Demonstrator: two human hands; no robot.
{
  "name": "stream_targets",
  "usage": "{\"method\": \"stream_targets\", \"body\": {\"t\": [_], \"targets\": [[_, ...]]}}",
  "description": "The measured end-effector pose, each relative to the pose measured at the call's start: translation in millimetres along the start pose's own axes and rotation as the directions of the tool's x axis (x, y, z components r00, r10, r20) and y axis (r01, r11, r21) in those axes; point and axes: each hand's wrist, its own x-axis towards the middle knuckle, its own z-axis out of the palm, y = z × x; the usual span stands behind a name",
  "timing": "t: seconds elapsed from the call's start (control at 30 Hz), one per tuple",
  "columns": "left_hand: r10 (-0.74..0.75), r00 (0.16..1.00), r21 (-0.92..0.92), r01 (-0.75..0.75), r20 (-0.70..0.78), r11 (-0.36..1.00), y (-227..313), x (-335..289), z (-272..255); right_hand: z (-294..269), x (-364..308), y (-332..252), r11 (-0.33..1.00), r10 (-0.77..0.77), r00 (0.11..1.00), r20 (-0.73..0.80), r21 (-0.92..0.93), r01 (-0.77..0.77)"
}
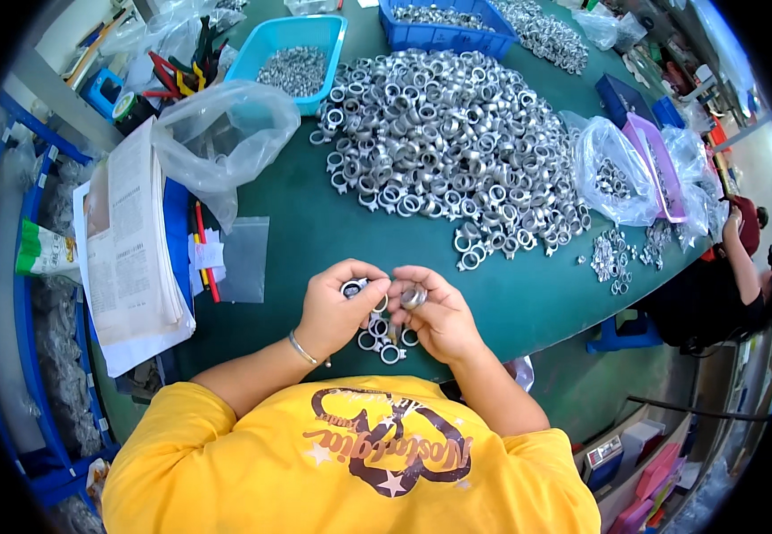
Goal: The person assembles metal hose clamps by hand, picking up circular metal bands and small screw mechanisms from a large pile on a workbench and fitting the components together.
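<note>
Both my hands meet over the green table near its front edge, fingers closed. My left hand (343,307) grips metal rings with small lugs; one ring (351,288) shows by its thumb, and another sits at the fingertips. Between the thumb and fingers of my right hand (444,319) is a silver metal ring (414,296). Just below them, a few loose rings (392,353) lie on the table, partly hidden by my hands. A large heap of similar rings (448,133) spreads across the table beyond my hands.
A turquoise basket (341,55) of small metal parts and a blue basket (388,27) stand at the back. Left are papers (128,240), pens and a plastic bag (226,133). At right are a pink basket (649,147), small piles of parts and a seated person (715,285).
</note>
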Motion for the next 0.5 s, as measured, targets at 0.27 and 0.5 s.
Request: {"method": "stream_targets", "body": {"t": [0.27,0.5], "targets": [[0.737,0.496,0.404,-0.855,0.459,0.324,0,21,31,7,5,7,0.827,0.090,0.996,-0.022,0.559,-0.063],[0.703,0.384,0.282,-0.922,0.598,0.264,-2,18,15,-76,-95,-13,0.711,-0.210,0.977,-0.026,0.682,0.171]]}}
